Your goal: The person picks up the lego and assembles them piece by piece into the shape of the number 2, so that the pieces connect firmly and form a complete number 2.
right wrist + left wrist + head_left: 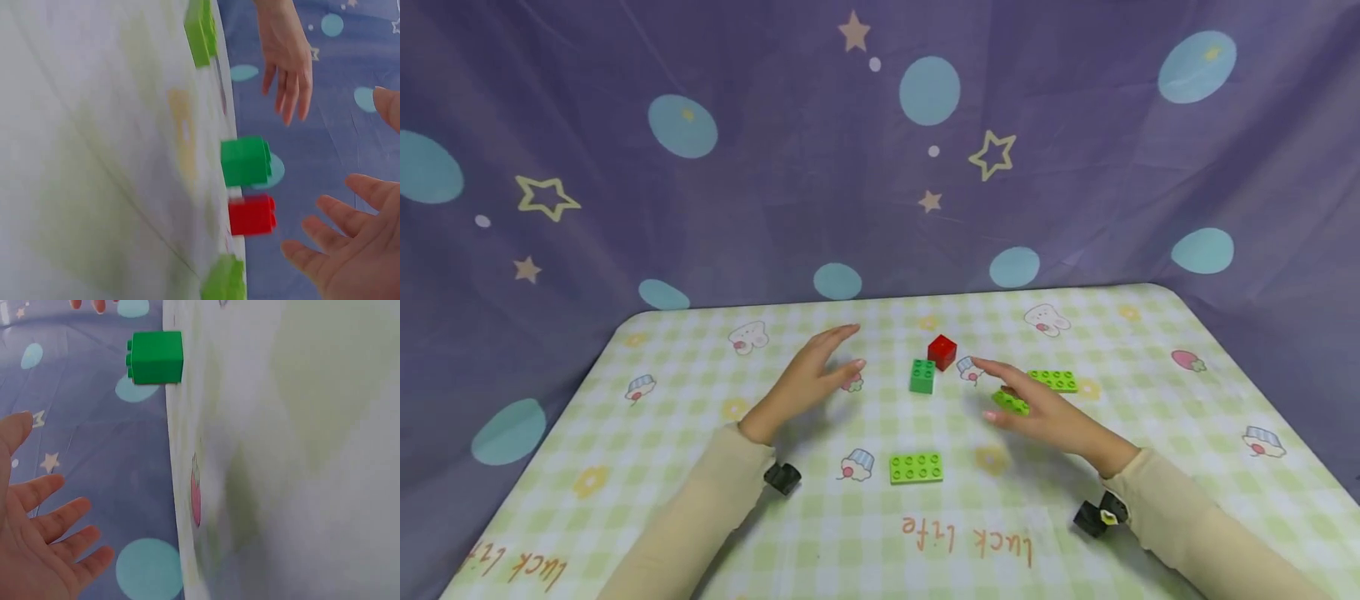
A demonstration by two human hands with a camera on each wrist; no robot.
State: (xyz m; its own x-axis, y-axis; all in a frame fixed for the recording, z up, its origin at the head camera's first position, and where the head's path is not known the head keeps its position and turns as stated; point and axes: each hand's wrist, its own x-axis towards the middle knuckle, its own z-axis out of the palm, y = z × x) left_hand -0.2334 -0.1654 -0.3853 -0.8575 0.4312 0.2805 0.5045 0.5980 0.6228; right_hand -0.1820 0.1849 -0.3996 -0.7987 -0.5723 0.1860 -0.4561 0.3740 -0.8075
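Beige sleeves (700, 508) edged the lower frame. Left hand (803, 382), right hand (1051, 414): fingers spread, empty. Red brick (942, 353) lay between, right of centre, nearer the right fingers.

A green toy building brick (922, 379) stands studs-up just beside a red brick (942, 353), three lime-green bricks (916, 468) lying apart.

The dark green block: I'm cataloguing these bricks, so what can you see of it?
The dark green block is boxy, with smooth, plain sides and round studs on top; it looks like plastic. It sits upright, studs up, on the checked tablecloth, between the left hand and the right hand, neither touching it. The red block stands just beyond it, slightly right; whether the two touch is unclear. Nothing is stacked on it.
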